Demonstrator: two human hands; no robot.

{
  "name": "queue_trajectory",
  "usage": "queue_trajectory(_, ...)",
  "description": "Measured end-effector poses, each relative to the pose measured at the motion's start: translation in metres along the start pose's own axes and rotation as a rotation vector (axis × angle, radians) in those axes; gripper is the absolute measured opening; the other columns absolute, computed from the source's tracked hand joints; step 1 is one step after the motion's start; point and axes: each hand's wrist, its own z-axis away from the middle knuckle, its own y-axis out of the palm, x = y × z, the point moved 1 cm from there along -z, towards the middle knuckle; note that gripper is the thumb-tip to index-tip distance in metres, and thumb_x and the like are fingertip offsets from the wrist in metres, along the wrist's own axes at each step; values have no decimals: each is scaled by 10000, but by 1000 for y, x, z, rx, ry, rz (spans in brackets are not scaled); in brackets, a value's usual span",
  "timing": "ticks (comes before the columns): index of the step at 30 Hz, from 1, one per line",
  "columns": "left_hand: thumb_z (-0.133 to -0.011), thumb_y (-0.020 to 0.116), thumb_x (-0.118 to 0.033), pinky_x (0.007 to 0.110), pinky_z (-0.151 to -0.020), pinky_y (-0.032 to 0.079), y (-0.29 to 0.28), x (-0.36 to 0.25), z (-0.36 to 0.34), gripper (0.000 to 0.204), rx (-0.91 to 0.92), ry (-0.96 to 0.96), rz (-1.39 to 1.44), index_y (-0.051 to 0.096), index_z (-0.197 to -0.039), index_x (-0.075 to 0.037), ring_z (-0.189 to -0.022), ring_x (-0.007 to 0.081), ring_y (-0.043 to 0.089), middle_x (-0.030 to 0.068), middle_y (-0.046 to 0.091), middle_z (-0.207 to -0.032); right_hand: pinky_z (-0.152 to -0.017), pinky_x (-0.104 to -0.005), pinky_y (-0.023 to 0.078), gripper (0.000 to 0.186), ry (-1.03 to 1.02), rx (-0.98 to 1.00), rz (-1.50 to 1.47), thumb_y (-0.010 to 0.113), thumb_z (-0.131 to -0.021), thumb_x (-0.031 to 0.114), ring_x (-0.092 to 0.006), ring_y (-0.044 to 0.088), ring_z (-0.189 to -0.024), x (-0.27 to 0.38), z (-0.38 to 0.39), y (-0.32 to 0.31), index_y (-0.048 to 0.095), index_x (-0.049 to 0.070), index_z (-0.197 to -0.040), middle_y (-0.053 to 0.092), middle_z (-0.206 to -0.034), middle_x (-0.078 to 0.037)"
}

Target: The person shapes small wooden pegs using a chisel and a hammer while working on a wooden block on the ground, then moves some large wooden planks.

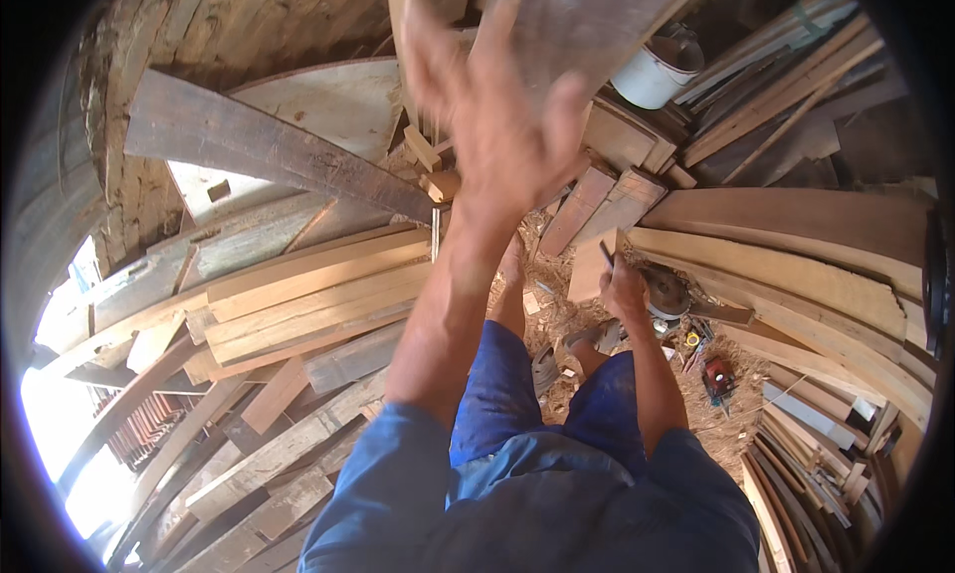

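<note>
My left hand [497,125] is raised in front of a wide dark board [587,26] at the top. Its fingers are spread and blurred by motion, and it holds nothing that I can see; whether it touches the board I cannot tell. Lower and to the right, my right hand [625,292] is closed round a thin dark stick like a pencil [606,254], which points up and left. Just beyond that hand lies a pale flat piece of wood [589,267]. Beside it is a round dark tool [665,292], partly hidden by the hand.
Sawn planks [318,294] are stacked at left, under a long dark board [269,140] lying aslant. Long curved-looking boards [796,260] line the right. A white bucket [654,76] stands at the upper right. Wood shavings [711,424] cover the floor, near a red tool [717,376].
</note>
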Motion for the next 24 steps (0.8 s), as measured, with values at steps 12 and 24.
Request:
queue_trajectory(12,-872,639,-240,458,-905,508,-45,49,396,387,1047,-1250,110,604,-1192,-24,-1019,385,648,215,675,-1089,-790,-513,530,315,-43,420,196,543,-881,153,-416,674,-937,-44,-15,149,570,83,-1187,685,-964,-245)
queue_trajectory(24,-899,623,-282,496,-944,463,5,39,456,453,972,-1037,352,521,-1275,-51,-1083,427,578,241,613,-1148,-872,-510,501,315,-178,193,68,534,-935,251,-424,643,-997,24,-147,270,608,72,-1184,689,-1009,-224)
